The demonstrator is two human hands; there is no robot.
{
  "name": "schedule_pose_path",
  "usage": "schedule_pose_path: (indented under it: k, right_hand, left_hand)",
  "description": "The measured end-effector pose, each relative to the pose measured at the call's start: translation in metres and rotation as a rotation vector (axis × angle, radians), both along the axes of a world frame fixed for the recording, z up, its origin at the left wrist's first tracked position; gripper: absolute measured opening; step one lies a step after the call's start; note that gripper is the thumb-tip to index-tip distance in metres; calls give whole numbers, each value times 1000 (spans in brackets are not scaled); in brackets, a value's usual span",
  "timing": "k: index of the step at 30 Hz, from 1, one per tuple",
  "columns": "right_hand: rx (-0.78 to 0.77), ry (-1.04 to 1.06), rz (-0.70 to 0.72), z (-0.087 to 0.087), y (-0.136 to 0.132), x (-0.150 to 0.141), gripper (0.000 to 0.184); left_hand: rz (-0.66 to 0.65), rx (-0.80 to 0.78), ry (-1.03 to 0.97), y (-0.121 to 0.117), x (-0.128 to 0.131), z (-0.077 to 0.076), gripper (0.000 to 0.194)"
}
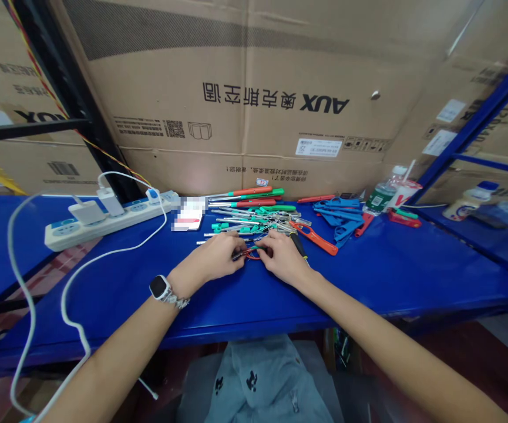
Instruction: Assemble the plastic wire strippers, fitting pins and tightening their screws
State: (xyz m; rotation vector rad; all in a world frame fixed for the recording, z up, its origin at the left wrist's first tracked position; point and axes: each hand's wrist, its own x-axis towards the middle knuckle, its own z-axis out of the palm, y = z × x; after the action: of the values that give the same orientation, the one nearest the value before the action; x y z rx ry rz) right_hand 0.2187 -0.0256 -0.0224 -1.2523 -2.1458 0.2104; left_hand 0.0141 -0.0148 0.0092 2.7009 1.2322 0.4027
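Observation:
Above the front middle of the blue table, my left hand point(225, 257) and my right hand point(283, 258) are close together with fingers pinched. Between their fingertips runs a thin green-and-red piece point(254, 249); its exact kind is too small to make out, and its ends are hidden by the fingers. Just beyond my hands lies a pile of metal rods with green plastic parts point(245, 222). A dark-handled tool point(298, 244) lies partly behind my right hand. An orange flat plastic handle point(315, 238) rests to the right of it.
Red and green handled rods point(254, 191) lie at the back. Blue plastic pieces point(339, 216), a bottle point(379, 197) and a cup point(406, 192) are at right. A phone point(189, 212), a power strip point(64, 233) and a white cable point(104, 255) occupy the left. Cardboard point(245, 135) stands behind.

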Motion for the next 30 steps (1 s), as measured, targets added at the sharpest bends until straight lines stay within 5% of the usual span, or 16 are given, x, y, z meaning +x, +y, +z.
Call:
schedule_pose_path:
  k: [14,22,30]
  right_hand:
    - [-25,40,-11,-1,-1,2,17]
    - [-58,105,-5,2,0,4,16]
    - [-21,80,-17,-1,0,1,14]
  left_hand:
    - [-87,-204,-132,10,-12,8,23]
    - [39,45,1,3,3,3,13]
    - [39,86,52,-1,7,-1,15]
